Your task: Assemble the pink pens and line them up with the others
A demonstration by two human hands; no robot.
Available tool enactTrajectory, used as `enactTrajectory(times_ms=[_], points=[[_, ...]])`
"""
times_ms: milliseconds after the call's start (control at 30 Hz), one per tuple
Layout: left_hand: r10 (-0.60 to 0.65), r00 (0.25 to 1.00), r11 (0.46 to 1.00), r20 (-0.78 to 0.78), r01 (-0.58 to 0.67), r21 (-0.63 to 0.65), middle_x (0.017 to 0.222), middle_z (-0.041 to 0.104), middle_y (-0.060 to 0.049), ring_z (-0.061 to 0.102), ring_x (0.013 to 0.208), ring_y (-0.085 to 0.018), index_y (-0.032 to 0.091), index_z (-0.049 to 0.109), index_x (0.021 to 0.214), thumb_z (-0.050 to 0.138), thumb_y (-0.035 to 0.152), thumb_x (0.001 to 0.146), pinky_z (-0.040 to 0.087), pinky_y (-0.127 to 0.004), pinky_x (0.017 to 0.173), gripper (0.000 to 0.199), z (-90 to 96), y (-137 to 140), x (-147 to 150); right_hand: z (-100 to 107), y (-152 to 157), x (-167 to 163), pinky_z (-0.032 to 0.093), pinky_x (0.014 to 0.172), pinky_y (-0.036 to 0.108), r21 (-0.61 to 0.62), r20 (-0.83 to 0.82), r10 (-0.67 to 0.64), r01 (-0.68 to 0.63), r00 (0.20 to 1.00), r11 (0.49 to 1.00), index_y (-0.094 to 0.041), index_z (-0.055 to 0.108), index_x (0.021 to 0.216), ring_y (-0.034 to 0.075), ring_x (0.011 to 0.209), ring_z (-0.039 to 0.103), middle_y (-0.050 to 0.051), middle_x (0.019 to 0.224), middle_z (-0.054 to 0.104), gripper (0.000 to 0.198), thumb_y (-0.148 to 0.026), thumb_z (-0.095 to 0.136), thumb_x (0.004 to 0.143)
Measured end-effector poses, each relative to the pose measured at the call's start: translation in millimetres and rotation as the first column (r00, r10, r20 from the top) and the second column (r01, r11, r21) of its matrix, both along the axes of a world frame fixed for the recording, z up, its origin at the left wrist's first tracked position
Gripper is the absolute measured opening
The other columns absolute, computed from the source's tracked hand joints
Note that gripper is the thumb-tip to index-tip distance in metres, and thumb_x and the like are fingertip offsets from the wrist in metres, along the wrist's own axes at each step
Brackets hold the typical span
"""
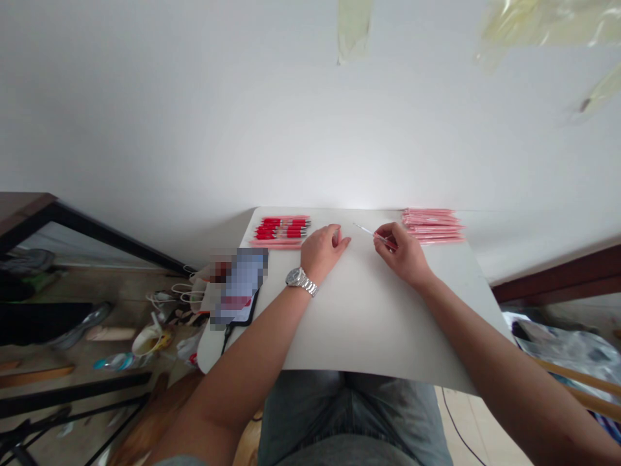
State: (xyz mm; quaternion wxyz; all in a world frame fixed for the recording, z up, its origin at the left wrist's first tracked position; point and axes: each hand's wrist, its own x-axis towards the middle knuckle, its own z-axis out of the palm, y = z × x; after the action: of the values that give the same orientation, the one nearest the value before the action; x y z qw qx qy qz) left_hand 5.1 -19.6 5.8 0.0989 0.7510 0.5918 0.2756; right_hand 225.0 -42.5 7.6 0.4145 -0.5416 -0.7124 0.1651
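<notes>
My right hand (398, 254) pinches a thin pen refill (365, 230), clear and whitish toward its tip and red near my fingers, pointing up and left. My left hand (322, 251), with a metal watch (301, 281) on its wrist, curls around a small pink pen part (339, 237); most of that part is hidden by the fingers. Just left of this hand lies a row of red pens (281, 231) with clear middles, with pink sticks (276, 245) beside them. Behind my right hand is a pile of slim pink sticks (431, 226).
The white table (369, 323) meets the wall (310, 129) at its far edge. A phone (242, 291) with a cable lies at the table's left edge, its screen blurred. Bags and cables clutter the floor at left, and a plastic bag (572, 349) is at right.
</notes>
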Motion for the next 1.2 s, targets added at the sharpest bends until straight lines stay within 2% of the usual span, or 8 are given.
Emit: enactTrajectory(times_ms=[633,900,1033,1100,1200], points=[[-0.001,0.996,1.0,0.094,0.001,0.002,0.093,0.074,-0.003,0.068,0.085,-0.02,0.024,0.068,0.12,0.067,0.041,0.096,0.047,-0.03,0.073,0.03,-3.1,2.8,-3.1,-3.0,1.3,1.8,0.051,0.066,0.031,-0.028,-0.014,0.007,-0.007,1.0,1.0,-0.024,0.061,0.101,0.017,0.069,0.064,0.003,0.087,0.072,0.019,-0.041,0.062,0.093],[0.004,0.983,0.998,0.183,-0.016,0.064,0.09,0.069,-0.003,0.064,0.082,-0.018,0.023,0.067,0.118,0.059,0.037,0.099,0.047,-0.03,0.076,0.025,0.8,3.5,-4.6,-1.1,0.7,0.6,0.051,0.065,0.031,-0.019,-0.025,0.008,-0.009,1.0,1.0,-0.024,0.061,0.1,0.017,0.067,0.064,0.004,0.087,0.072,0.021,-0.044,0.061,0.094],[-0.091,0.917,0.994,0.388,0.062,0.087,0.085,0.068,-0.002,0.062,0.077,-0.015,0.022,0.065,0.12,0.056,0.035,0.101,0.05,-0.029,0.078,0.025,1.9,5.5,-4.6,-2.8,1.1,1.6,0.051,0.065,0.031,-0.018,-0.017,0.014,-0.014,1.0,1.0,-0.024,0.06,0.1,0.017,0.067,0.063,0.003,0.086,0.072,0.02,-0.043,0.061,0.094],[-0.144,0.848,0.989,0.509,0.11,0.096,0.081,0.067,-0.001,0.063,0.072,-0.014,0.022,0.064,0.12,0.054,0.038,0.102,0.052,-0.028,0.075,0.026,2.1,5.9,-3.6,-3.9,1.5,2.2,0.051,0.065,0.031,-0.021,-0.019,0.018,-0.018,1.0,1.0,-0.024,0.06,0.101,0.017,0.068,0.064,0.003,0.087,0.072,0.019,-0.043,0.061,0.094],[-0.165,0.744,0.986,0.648,0.141,0.089,0.087,0.068,-0.002,0.065,0.07,-0.013,0.023,0.064,0.12,0.056,0.043,0.102,0.053,-0.026,0.068,0.028,2.8,6.0,-1.6,-4.7,1.8,2.5,0.051,0.065,0.032,-0.02,-0.022,0.033,-0.034,0.999,0.999,-0.025,0.06,0.101,0.017,0.07,0.064,0.004,0.089,0.072,0.021,-0.044,0.06,0.095]])
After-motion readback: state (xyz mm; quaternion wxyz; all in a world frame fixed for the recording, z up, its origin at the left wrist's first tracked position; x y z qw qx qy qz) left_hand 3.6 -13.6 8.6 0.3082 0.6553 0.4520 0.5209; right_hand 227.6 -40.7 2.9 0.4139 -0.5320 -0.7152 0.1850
